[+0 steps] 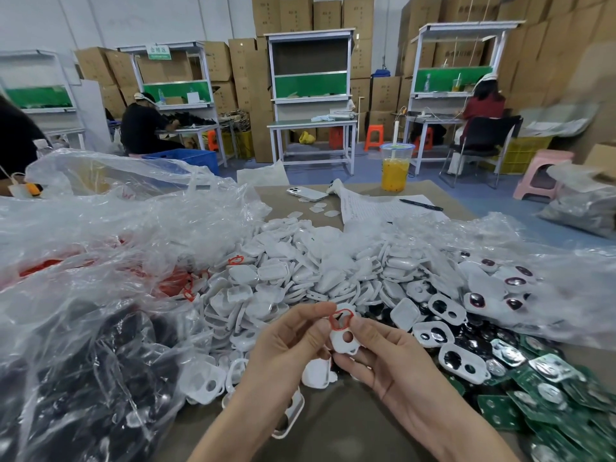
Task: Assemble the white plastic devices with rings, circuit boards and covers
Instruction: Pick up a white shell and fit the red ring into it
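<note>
Pinching a ring (341, 319) with the left hand (286, 348), against a shell (338, 342). Gripping that shell with the right hand (393, 358), hands close together.

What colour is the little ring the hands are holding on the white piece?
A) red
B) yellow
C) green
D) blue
A: the ring that the left hand pinches against the white piece, which the right hand holds, is red.
</note>
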Tool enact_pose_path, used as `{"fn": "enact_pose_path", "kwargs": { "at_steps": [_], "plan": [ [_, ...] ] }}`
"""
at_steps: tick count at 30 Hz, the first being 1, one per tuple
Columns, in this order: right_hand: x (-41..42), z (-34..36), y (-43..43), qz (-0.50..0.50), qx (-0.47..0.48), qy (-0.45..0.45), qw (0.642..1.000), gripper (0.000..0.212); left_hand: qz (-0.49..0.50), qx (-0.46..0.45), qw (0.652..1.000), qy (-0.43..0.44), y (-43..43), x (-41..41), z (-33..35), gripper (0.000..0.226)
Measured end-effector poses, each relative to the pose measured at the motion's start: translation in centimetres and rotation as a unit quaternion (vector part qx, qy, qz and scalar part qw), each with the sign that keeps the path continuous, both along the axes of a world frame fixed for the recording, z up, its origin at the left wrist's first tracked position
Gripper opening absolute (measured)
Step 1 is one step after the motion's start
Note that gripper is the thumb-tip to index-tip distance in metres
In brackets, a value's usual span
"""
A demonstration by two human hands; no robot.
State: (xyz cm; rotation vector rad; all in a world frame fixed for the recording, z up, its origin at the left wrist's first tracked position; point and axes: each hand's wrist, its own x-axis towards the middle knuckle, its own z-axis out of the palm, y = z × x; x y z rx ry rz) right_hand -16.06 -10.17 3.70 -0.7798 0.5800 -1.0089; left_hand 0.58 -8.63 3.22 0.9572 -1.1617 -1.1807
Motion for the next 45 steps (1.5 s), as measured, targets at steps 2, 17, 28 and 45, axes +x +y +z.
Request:
{"fn": "enact_pose_path", "kwargs": {
  "at_steps": [2, 17, 28, 45],
  "plan": [
    [0.0, 0.0, 0.0, 0.004, 0.002, 0.001, 1.000, 0.037, 0.006, -0.004, 1.000, -0.013, 0.1, -0.1, 0.2, 0.022],
    [-0.2, 0.4, 0.2, 0.050, 0.051, -0.075, 0.995, 0.034, -0.018, -0.001, 0.999, 0.042, 0.5, -0.4, 0.7, 0.037],
    [0.4, 0.1, -0.2, -0.045, 0.013, -0.063, 0.997, 0.030, 0.083, -0.038, 0.996, 0.013, 0.6, -0.8, 1.0, 0.018],
    [1.6, -0.8, 0.7, -0.185, -0.201, 0.206, 0.940, 0.024, 0.141, -0.035, 0.989, -0.029, 0.3, -1.7, -0.2, 0.009]
  ]
}}
